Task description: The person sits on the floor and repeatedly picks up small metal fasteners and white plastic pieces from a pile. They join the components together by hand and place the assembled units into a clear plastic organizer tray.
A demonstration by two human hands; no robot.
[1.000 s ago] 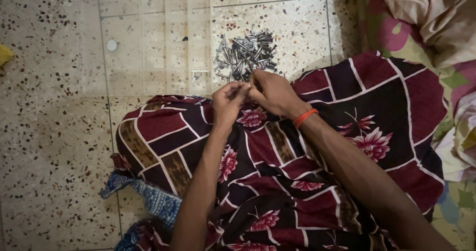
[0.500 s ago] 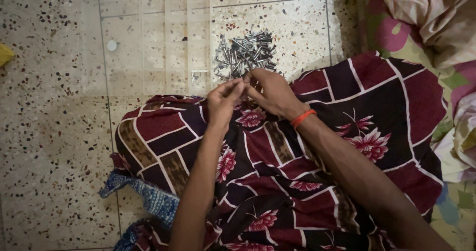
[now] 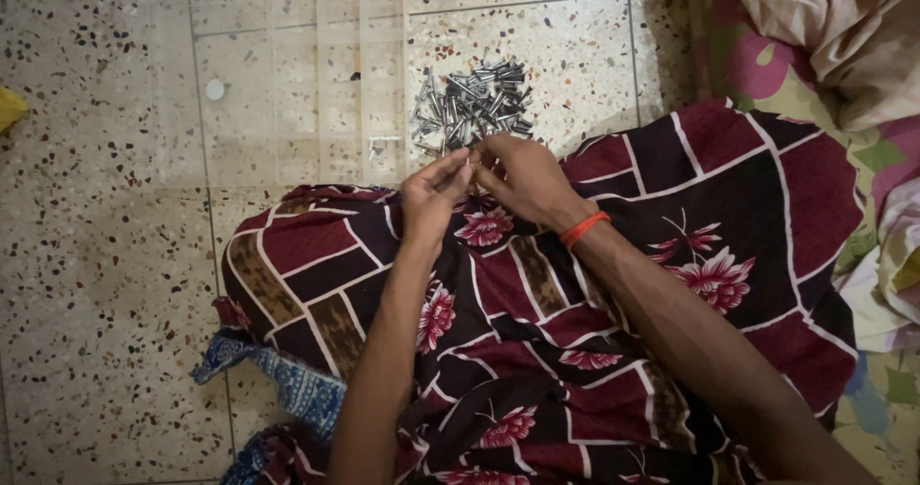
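My left hand [image 3: 431, 196] and my right hand [image 3: 525, 176] meet fingertip to fingertip over the front edge of my lap. Both pinch a small thin metal piece [image 3: 469, 160] between them. Just beyond the fingers, a pile of small grey metal pieces [image 3: 471, 103] lies on the speckled floor. An orange band [image 3: 585, 228] circles my right wrist. My lap is covered by a maroon cloth with flowers and stripes [image 3: 537, 351].
A clear plastic compartment box [image 3: 287, 92] lies on the floor left of the pile, with a small piece [image 3: 383, 142] in one cell. A white round disc [image 3: 215, 89] shows at its left part. Bundled patterned fabric [image 3: 824, 34] fills the right side.
My right hand has drawn back slightly from the pile toward my left hand. The fingertips stay joined on the small piece; the pile and box have not moved.
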